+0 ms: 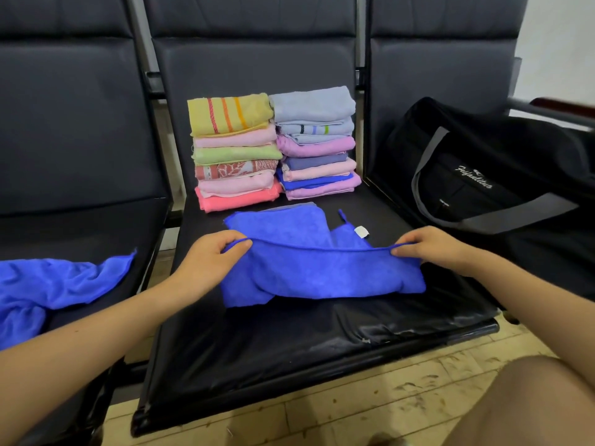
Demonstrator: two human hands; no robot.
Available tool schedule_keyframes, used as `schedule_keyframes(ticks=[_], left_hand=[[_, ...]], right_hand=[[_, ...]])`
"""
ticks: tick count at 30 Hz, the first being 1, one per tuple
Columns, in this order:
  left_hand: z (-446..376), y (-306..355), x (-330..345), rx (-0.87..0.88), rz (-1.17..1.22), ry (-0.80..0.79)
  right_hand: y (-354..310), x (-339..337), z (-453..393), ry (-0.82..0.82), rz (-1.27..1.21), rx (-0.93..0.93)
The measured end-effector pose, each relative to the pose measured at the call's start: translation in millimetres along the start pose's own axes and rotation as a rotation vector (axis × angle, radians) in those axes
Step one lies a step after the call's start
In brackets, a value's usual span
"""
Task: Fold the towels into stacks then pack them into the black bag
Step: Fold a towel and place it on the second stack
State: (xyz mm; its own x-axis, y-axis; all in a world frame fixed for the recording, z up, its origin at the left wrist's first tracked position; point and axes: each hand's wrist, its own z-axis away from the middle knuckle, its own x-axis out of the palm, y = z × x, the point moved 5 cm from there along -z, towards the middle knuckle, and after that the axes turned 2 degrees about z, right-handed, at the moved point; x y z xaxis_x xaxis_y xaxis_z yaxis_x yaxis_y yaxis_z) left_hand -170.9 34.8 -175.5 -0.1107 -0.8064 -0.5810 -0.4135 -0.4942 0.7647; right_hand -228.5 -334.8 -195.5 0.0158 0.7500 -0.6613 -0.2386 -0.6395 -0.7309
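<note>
Bare knee [528, 403] low at the right, then the worn front edge of the middle seat [289, 358], and on that seat the work itself: a blue towel [322, 272] held up by its near hem. Her left hand [209, 255] pinches one end of that hem between thumb and curled fingers, and her right hand [438, 247] pinches the other, both closed tight on the cloth with the edge drawn fairly straight between them. The rest of the towel lies flat toward the back of the seat, a white tag [361, 231] showing at its far corner. Behind it stand two stacks of folded towels, the left stack [235, 152] and the right stack [317, 143], touching side by side against the seat back. Another blue towel [54, 284] lies crumpled on the left seat, not yet folded, and the black bag [489, 169] sits on the right seat. To my eye she is partway through a fold. To do it well, I'd say keep the hem taut and level, carry both hands forward together so the corners meet the far corners squarely, then smooth out the sag in the middle before halving it again, or it won't stack neatly.
</note>
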Motion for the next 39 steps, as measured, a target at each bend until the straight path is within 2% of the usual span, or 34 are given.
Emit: schedule_keyframes(ticks=[4,7,12,18,24,33,39], left_hand=[[-16,-2,1,-0.024,0.016,0.082],[-28,3,1,-0.022,-0.031,0.150],[-52,-4,1,0.073,-0.239,0.212],[-62,-27,14,-0.052,-0.148,0.125],[-56,-36,14,-0.027,-0.136,0.099],[-48,-40,5,-0.079,-0.126,0.071],[-47,-40,4,-0.185,-0.051,0.056]], right_hand=[[-12,-2,-18,0.123,-0.253,-0.059],[-25,0,-37,0.186,-0.312,-0.100],[-37,15,-81,0.266,-0.047,-0.166],[-38,42,-117,0.197,0.261,-0.275],[-40,57,-130,0.056,0.324,-0.368],[-32,61,-139,0.035,0.325,-0.279],[-29,57,-128,0.060,0.481,-0.308]])
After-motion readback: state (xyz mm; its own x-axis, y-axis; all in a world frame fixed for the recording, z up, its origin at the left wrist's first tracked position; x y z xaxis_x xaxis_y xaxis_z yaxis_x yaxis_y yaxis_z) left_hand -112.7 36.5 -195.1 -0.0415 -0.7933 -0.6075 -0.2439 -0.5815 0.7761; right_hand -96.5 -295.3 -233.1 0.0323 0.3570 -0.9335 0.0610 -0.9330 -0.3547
